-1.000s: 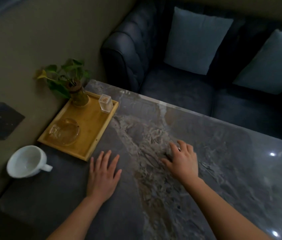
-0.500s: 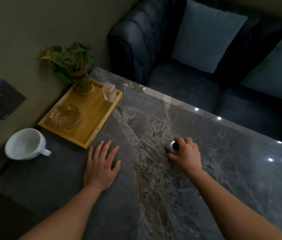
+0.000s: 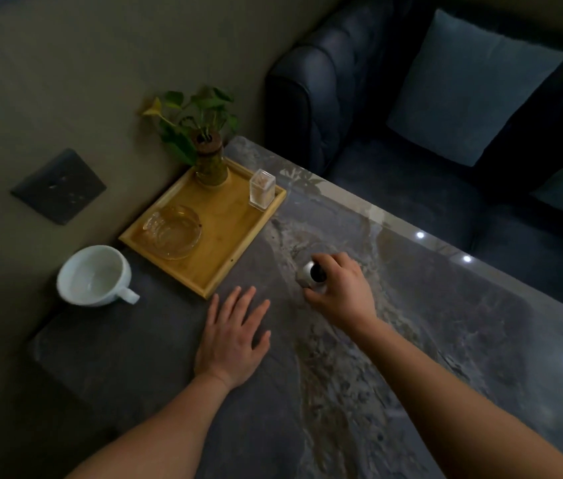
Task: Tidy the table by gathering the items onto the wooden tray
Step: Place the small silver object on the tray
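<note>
Right hand point(image 3: 340, 288) now closed around small round silver-and-black object point(image 3: 314, 275), lifted off grey marble table point(image 3: 446, 340), carrying it toward wooden tray point(image 3: 224, 236) just left. Left hand point(image 3: 235, 337) flat, spread, empty. White ceramic cup point(image 3: 95, 276) left of it, off tray.

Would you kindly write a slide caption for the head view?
Right hand grips a small silver container on the marble table; left hand lies flat near the wooden tray.
</note>
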